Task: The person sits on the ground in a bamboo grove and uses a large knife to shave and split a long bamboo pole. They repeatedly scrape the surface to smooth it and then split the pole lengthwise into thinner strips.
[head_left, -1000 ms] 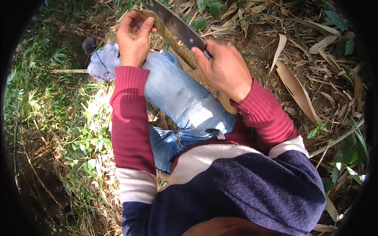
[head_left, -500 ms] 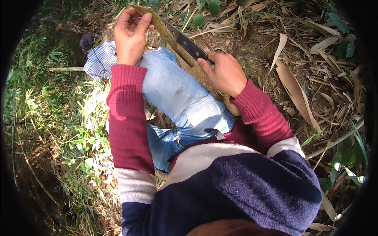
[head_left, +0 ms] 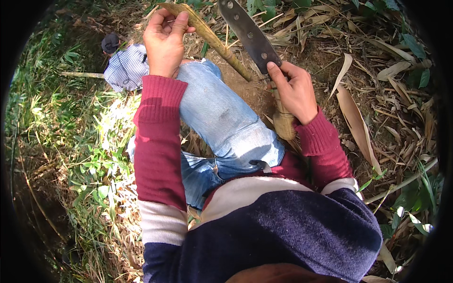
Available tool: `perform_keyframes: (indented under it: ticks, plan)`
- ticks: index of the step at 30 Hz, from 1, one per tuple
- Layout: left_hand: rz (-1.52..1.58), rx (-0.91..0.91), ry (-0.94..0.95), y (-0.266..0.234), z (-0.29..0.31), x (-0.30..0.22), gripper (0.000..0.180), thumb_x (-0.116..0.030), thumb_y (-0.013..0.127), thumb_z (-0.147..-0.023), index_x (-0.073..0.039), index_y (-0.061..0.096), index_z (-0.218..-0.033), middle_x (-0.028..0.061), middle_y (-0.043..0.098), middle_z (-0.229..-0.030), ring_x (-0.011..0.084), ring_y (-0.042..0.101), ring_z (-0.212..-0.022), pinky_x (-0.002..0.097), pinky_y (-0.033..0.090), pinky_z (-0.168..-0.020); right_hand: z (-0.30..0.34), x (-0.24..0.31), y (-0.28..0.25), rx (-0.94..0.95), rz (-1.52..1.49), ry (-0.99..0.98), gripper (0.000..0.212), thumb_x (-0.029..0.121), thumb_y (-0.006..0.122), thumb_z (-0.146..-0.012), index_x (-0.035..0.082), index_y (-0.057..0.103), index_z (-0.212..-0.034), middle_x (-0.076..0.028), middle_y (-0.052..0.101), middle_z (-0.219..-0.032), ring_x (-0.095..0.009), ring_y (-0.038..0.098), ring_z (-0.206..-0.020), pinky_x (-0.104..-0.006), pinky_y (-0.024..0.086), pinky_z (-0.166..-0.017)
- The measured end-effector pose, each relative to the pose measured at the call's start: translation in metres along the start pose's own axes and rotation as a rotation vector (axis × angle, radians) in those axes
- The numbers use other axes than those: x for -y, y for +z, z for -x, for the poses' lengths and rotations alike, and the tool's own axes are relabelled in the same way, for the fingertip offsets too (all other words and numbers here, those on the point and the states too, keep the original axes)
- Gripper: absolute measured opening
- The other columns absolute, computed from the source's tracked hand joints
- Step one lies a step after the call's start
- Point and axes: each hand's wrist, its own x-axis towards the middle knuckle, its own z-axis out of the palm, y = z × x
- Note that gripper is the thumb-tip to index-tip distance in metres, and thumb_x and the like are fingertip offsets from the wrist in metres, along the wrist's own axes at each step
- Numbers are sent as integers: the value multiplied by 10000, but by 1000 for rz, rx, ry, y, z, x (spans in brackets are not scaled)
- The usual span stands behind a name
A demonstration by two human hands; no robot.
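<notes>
My left hand point(head_left: 165, 45) is closed, pinching the upper end of a yellow-brown bamboo stick point(head_left: 218, 45) between thumb and fingers. The stick slants down to the right, and its lower end hangs free past my knee. In my right hand point(head_left: 298, 92) is a machete, held where blade and handle meet. Its dark blade point(head_left: 249, 34) has several round holes and points up and to the left, apart from the stick. The pale, bamboo-like handle point(head_left: 284, 125) sticks out below my palm and ends in a thick knob.
My leg in blue jeans point(head_left: 222, 113) lies beneath my hands. At the left, a person in a checked shirt and dark cap point(head_left: 123, 66) is close to a pale pole point(head_left: 84, 74). Dry leaves point(head_left: 356, 122) cover the ground at right; green undergrowth point(head_left: 52, 113) grows at left.
The machete has swung away from the bamboo stick, up and to the right, opening a gap between them. My right hand has turned and shifted right. My left hand moved slightly right.
</notes>
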Motion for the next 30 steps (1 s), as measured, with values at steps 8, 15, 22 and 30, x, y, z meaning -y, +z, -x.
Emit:
perform_keyframes:
  ticks: [8,15,22,30]
  plan:
    - [-47,-91,-45,-1,1,-3,218,-62,707,-999,66,626,-1156,94,703,-993,140,699,-845,291,634,-755,26,20,3,-145,212,-446,230,214,726,-960,4,766,-1046,-167,674,-752,-312,635,-556,-392,499,-540]
    - [-33,-124,-55,0,0,-3,230,-72,715,-996,67,627,-1156,95,707,-983,147,708,-863,289,634,-747,29,8,5,-145,265,-478,245,232,731,-952,20,770,-1069,-151,685,-756,-320,652,-575,-408,515,-549]
    - [-12,-102,-45,-1,0,-2,186,-59,707,-999,52,637,-1131,85,701,-970,137,699,-846,288,633,-743,26,10,3,-137,260,-474,237,232,725,-957,25,769,-1062,-154,694,-770,-334,672,-611,-410,526,-565]
    - [-29,-6,-71,-2,3,-3,149,-77,666,-1031,18,628,-1140,65,679,-1017,129,667,-859,302,600,-811,17,15,-8,-66,242,-375,229,235,720,-974,12,760,-1010,-154,672,-721,-309,620,-566,-380,504,-558]
